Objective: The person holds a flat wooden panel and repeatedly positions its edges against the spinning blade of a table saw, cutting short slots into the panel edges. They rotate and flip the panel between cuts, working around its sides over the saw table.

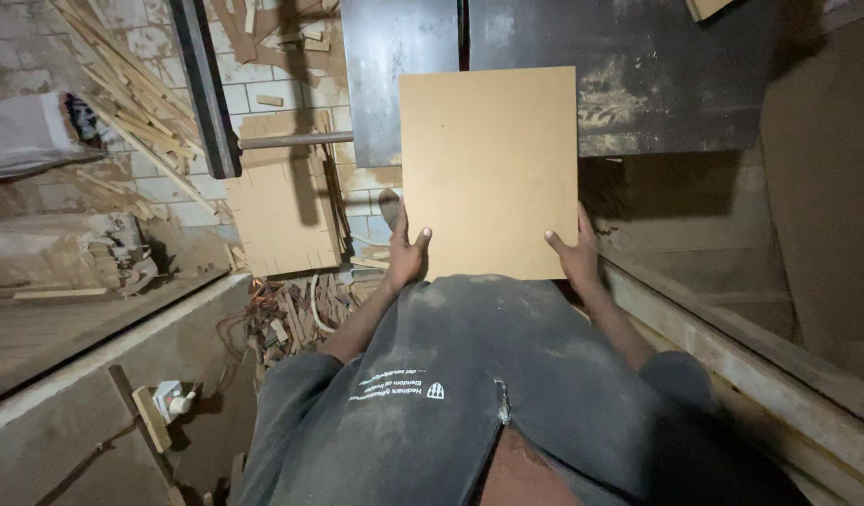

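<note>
So both hands are clamped on the bottom corners of a flat tan board, left hand and right hand, thumbs on top. It's plain, smooth, rectangular, reaching out over a dusty dark machine table. Left of the grip: stacked cut panels and wood scraps.

Dark, scuffed metal machine table, dust-streaked; far end of a flat rectangular tan fibreboard panel lies over its near edge. Pale brick-paved floor: a stack of tan fibreboard sheets, loose thin wooden strips, small dark wood offcuts.
</note>
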`<state>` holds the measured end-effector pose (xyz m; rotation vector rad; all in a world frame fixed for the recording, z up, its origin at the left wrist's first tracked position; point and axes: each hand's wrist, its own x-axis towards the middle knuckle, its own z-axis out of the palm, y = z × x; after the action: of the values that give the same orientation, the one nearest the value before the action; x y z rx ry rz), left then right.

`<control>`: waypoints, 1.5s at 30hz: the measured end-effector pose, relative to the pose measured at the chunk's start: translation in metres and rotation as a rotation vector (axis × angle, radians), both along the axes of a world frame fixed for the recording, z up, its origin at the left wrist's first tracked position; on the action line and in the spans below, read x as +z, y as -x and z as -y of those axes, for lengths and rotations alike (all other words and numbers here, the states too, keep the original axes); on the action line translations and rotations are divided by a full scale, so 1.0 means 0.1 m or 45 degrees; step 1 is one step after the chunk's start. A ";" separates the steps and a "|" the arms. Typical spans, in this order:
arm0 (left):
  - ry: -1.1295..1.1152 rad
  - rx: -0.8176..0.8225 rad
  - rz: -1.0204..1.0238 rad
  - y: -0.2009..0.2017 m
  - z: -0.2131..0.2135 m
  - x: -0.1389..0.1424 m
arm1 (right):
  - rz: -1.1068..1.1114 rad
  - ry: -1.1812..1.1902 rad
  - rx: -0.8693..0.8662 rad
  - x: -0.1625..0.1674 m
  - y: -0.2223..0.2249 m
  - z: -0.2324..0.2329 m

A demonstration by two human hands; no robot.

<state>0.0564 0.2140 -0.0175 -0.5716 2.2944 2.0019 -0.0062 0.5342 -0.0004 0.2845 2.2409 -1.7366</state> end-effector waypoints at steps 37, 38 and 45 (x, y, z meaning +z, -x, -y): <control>-0.373 0.131 -0.070 1.20 -0.47 0.20 | -0.102 -0.124 -0.069 0.39 1.18 -0.07; -0.369 0.126 -0.059 1.25 -0.45 0.19 | -0.089 -0.127 -0.078 0.40 1.23 -0.04; -0.171 0.090 -0.084 1.55 -0.37 0.24 | -0.107 -0.076 -0.083 0.57 1.52 0.13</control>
<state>-0.0985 0.2514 0.0065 -0.5930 2.1821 2.2185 -0.1583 0.5217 0.0567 0.3061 2.3715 -1.7473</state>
